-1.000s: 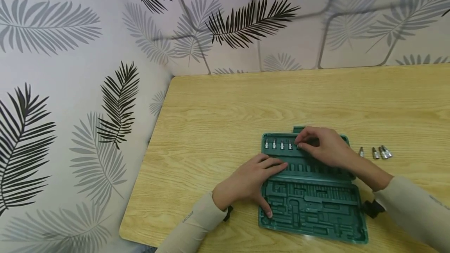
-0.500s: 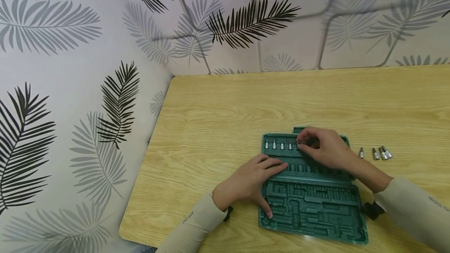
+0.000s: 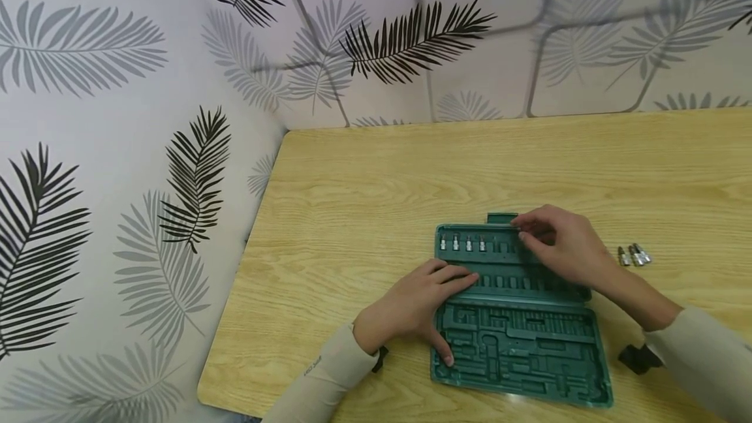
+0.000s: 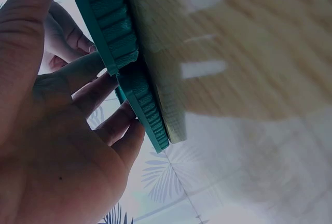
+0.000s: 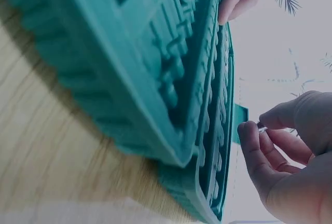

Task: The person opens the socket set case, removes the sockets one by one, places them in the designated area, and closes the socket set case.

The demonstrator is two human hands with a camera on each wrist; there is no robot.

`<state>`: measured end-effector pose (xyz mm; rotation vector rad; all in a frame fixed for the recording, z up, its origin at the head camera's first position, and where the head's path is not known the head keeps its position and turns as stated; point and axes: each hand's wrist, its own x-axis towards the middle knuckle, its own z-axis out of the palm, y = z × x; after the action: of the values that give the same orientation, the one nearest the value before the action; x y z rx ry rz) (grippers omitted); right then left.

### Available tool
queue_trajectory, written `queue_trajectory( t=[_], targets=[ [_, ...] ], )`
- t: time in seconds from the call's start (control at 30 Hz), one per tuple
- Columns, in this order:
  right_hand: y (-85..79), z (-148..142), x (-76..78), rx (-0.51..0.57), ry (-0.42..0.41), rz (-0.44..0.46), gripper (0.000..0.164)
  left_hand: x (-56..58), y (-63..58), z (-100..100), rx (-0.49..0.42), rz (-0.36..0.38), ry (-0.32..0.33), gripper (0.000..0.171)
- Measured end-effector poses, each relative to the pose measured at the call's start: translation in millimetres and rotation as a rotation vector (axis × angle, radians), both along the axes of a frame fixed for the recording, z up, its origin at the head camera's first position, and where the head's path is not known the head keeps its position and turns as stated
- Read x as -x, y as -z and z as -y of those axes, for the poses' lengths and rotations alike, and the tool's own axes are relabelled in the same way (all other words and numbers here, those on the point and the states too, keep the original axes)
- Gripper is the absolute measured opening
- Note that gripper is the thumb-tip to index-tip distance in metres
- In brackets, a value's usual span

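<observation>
An open green plastic tool case point(image 3: 523, 364) lies on the table with moulded slots in both halves. Several silver bit sockets point(image 3: 469, 244) stand in a row at the left of its upper half. My right hand point(image 3: 566, 243) hovers over that half's top edge, right of the row. In the right wrist view, its thumb and index finger pinch a small metal bit socket point(image 5: 261, 127), mostly hidden by the fingertips. My left hand point(image 3: 420, 302) rests on the case's left side, fingers extended over the upper half and thumb on the lower half.
Loose bit sockets point(image 3: 634, 255) lie on the wooden table point(image 3: 364, 214) right of the case. A green latch tab point(image 3: 501, 218) sticks out from the case's far edge. Leaf-patterned wall covering point(image 3: 405, 44) borders the table behind and at left.
My right hand has moved right from the fifth slot, and the bit socket at its fingertips has left that slot. One loose bit socket is out of sight by the right hand. The left hand stays put.
</observation>
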<state>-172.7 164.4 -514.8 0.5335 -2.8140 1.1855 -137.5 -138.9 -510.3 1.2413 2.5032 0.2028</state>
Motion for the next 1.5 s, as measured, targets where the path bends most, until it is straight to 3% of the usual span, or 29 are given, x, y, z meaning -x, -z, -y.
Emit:
queue_trajectory(
  t=[0.43, 0.6, 1.4, 1.43, 1.5],
  targets=[
    [0.3, -17.4, -4.8, 0.0, 0.082, 0.017, 0.024, -0.5, 1.9, 0.6, 0.006, -0.004, 0.004, 0.141],
    [1.2, -25.0, -5.7, 0.012, 0.099, -0.017, 0.023, -0.1, 2.8, 0.9, -0.009, 0.011, 0.0, 0.14],
    [-1.6, -69.1, -20.3, 0.066, 0.184, 0.013, 0.021, 0.3, 5.0, -0.1, -0.02, 0.02, -0.006, 0.141],
    [-1.5, -70.6, -21.2, 0.067, 0.187, 0.014, 0.021, 0.6, 5.8, -0.4, -0.019, 0.025, -0.008, 0.141],
    [-1.2, -73.4, -23.0, 0.073, 0.193, 0.011, 0.021, 4.0, 25.4, 3.1, -0.067, 0.014, 0.003, 0.144]
  ],
)
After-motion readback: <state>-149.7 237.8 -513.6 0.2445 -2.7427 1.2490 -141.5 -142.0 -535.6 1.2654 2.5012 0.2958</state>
